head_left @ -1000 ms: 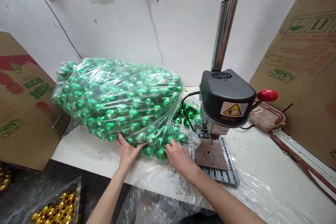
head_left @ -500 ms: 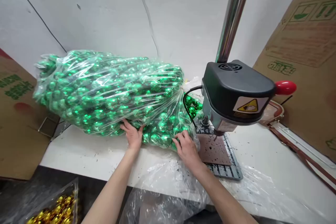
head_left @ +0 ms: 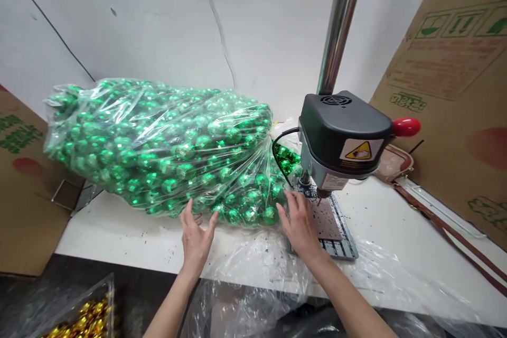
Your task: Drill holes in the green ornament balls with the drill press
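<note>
A long clear plastic bag [head_left: 158, 142] packed with shiny green faceted balls lies across the white table. Its neck is gathered near the drill press, with a few green balls [head_left: 287, 157] showing past it. My left hand [head_left: 196, 235] is at the bag's front edge, thumb and fingers apart, holding nothing. At the bag's right end is my right hand [head_left: 299, 222], fingers spread beside the plastic and in front of the drill's base; whether the fingertips touch the bag I cannot tell.
The drill press [head_left: 343, 134], with a red handle [head_left: 406, 127], stands right of the bag. Loose clear plastic [head_left: 253, 274] hangs over the table's front edge. Cardboard boxes [head_left: 447, 90] flank both sides. Gold balls [head_left: 89, 319] lie low at left. A brown-strapped bag [head_left: 396, 161] lies behind right.
Both hands have drawn off the bag's front side, the left down towards me, the right to the right. The fingers have spread. The view has shifted slightly.
</note>
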Tool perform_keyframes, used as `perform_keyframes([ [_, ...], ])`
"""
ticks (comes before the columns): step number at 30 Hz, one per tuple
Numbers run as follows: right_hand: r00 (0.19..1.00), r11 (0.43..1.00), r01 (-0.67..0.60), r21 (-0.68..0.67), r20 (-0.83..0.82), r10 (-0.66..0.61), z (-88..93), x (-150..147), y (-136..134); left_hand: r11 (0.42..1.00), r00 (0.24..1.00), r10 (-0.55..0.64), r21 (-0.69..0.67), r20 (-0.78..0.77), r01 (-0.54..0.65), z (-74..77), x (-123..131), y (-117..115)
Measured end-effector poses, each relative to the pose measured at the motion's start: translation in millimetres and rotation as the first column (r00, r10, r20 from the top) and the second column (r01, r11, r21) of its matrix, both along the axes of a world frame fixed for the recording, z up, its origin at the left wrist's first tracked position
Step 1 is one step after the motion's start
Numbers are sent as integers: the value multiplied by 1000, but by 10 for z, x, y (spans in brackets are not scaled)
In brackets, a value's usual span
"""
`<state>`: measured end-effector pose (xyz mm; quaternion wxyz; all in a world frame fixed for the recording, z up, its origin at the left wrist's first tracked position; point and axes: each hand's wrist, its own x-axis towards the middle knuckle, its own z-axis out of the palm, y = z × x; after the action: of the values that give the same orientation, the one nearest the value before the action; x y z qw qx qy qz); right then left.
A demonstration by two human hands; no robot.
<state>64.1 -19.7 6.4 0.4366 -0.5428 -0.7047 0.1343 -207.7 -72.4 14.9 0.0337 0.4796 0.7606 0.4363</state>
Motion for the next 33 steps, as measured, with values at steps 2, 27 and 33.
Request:
perform_keyframes([
  [2,999,998,41,-45,-24,-42,-118,60,38,998,997,-52,-21,-62,51,-32,116,-23],
  [27,887,921,-363,-142,-353,296,-211,-634,-370,965,751,-255,-206,-609,161,231,460,268],
  [33,924,916,-349,-196,-237,301,-184,-582,-429,707,367,-645,-342,-670,618,467,794,625],
])
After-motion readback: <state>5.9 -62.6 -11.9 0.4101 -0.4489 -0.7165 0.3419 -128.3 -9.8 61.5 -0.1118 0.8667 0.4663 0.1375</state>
